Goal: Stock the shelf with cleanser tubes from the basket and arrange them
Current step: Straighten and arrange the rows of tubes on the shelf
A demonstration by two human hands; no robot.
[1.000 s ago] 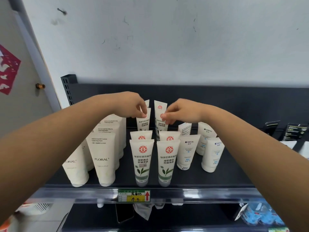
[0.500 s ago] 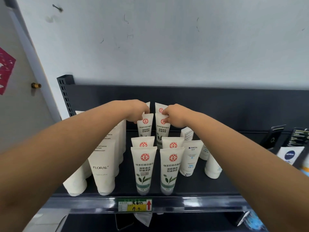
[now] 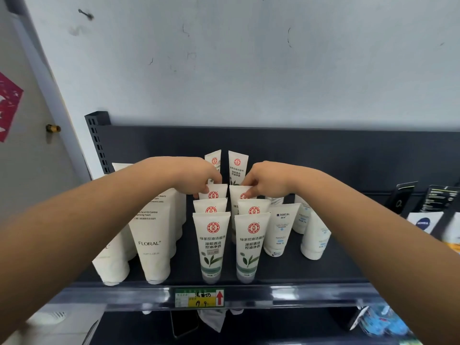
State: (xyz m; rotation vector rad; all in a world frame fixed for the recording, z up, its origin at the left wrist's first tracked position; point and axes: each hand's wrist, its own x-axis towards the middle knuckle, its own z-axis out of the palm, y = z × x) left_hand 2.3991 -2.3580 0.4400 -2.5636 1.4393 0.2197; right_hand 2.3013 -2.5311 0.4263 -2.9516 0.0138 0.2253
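Cleanser tubes [image 3: 211, 245]: eight counted, in two columns of four, all standing cap-down on the shelf [image 3: 311, 272].
Left hand [image 3: 196, 175]: your fingers are curled and pinch the top edge of the third left tube [image 3: 217, 191].
Right hand [image 3: 263, 181]: your thumb and forefinger pinch the top edge of the third right tube [image 3: 235, 192].
Nearer than your fingers: two tubes per column, untouched.
Beyond your fingers: one tube per column, with a gap between the two.
Left of your left fingers: FLORAL tubes [image 3: 154, 245], two in front; the overlapping rows behind cannot be counted.
Right of your right fingers: blue-print tubes [image 3: 281, 230], at least three.
Below your fingers: one price tag [image 3: 199, 297] on the shelf lip.
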